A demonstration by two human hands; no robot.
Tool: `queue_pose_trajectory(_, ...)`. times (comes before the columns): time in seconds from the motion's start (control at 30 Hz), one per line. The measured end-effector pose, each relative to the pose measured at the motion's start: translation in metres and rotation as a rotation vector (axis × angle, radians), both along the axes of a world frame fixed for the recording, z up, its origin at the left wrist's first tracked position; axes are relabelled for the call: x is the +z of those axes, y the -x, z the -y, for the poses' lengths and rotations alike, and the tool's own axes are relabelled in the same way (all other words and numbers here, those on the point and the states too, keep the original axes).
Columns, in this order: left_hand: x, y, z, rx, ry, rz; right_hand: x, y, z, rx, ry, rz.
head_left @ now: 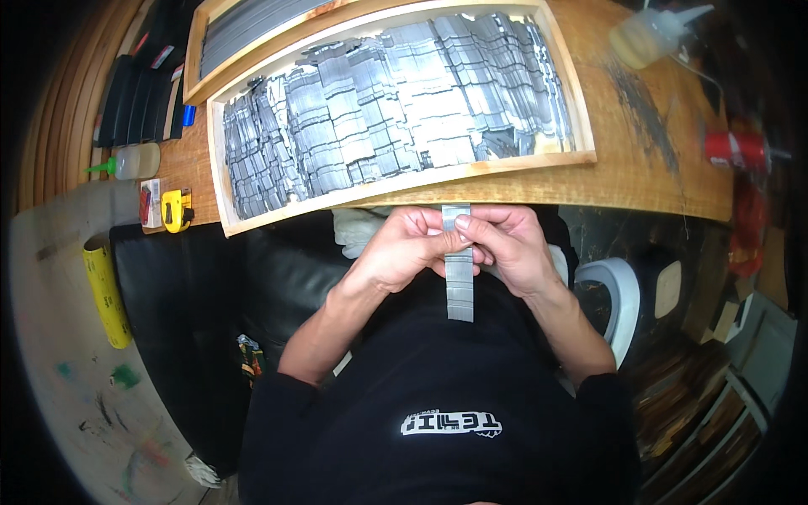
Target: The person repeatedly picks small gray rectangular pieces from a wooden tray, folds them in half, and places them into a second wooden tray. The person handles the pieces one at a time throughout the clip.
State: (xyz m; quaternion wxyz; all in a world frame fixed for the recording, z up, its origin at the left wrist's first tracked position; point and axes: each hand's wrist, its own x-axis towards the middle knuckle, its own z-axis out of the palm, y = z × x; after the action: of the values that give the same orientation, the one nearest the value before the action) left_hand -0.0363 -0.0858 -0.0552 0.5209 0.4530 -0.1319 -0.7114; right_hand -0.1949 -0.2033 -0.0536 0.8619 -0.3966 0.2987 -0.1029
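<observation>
Between both hands, just off the table's front edge, I hold a narrow grey strip (459, 290) marked with thin dark crosswise lines. Its lower end hangs down in front of my black shirt. My left hand (410, 241) pinches the strip from its left side, thumb on top. From the other side my right hand (507, 244) grips it too, its thumb pressed on the strip's face. Some fingertips are hidden behind the strip. Beyond the hands lies a wooden-framed tray (404, 181) packed with many similar grey layered pieces, some bright with glare.
On the wooden table (602, 118) stand a squeeze bottle (648, 38) at far right and another with a green tip (135, 162) at left. A yellow tape measure (177, 210) lies near the left edge. A red can (736, 151) is at right. Another framed tray (252, 38) sits behind.
</observation>
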Motion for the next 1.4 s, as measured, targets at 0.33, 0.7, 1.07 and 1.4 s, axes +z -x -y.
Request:
queue_pose_trajectory(0.33, 0.069, -0.001, -0.005, -0.027, 0.513, 0.946, 0.075, 0.007, -0.001, -0.001, 1.002, 0.124)
queue_pose_trajectory(0.7, 0.099, -0.015, 0.039, 0.146, 0.57, 0.956, 0.119, -0.023, 0.05, 0.021, 1.091, 0.246)
queue_pose_trajectory(1.07, 0.077, 0.01, -0.008, 0.204, 0.45, 0.979, 0.086, -0.015, 0.016, 0.069, 1.082, 0.253)
queue_pose_trajectory(1.4, 0.051, 0.02, -0.037, 0.181, 0.229, 0.907, 0.06, -0.011, -0.004, 0.153, 0.889, 0.149)
